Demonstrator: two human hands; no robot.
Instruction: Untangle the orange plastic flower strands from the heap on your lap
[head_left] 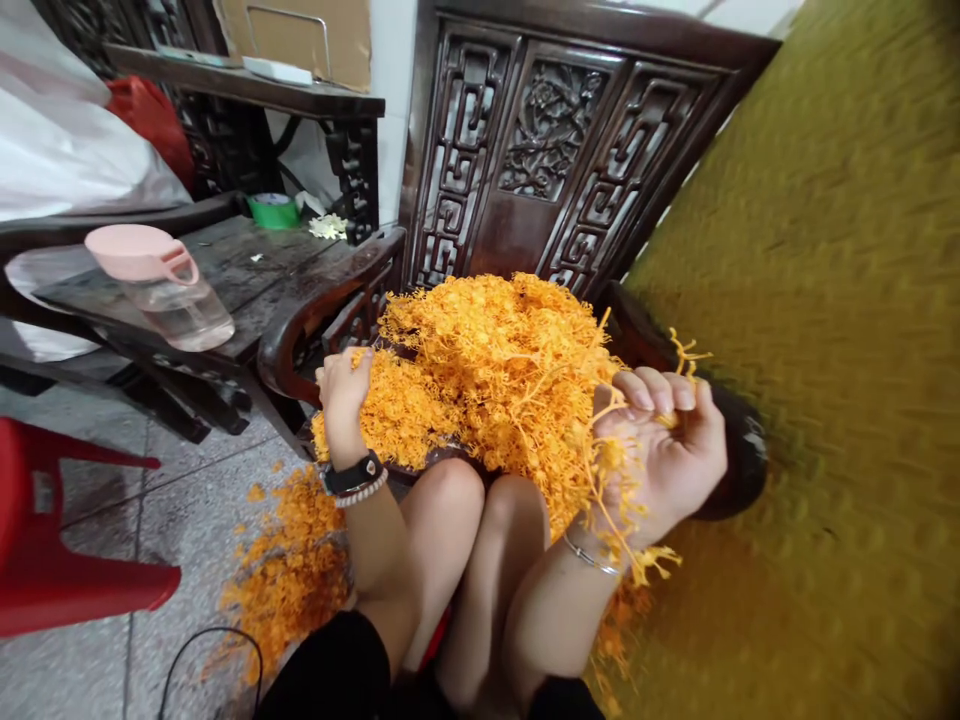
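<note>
A large heap of orange branching sprigs [502, 360], which look like plastic, fills the carved wooden chair in front of my knees. My right hand [667, 450] is raised at the heap's right side, palm turned up, with fingers curled shut on an orange sprig [615, 490]. Its thin stems hang over my palm and wrist, and one tip sticks up past the fingers. At the left edge of the heap is my left hand [345, 395], its fingers bent inward against the sprigs. What those fingers hold, if anything, is hidden.
Loose orange sprigs [292, 560] lie on the floor at left. A red plastic stool [75, 540] stands beyond them. On the dark bench are a pink-lidded bottle [165, 285] and a green tape roll [273, 211]. A yellow-brown textured surface [825, 350] borders the right side.
</note>
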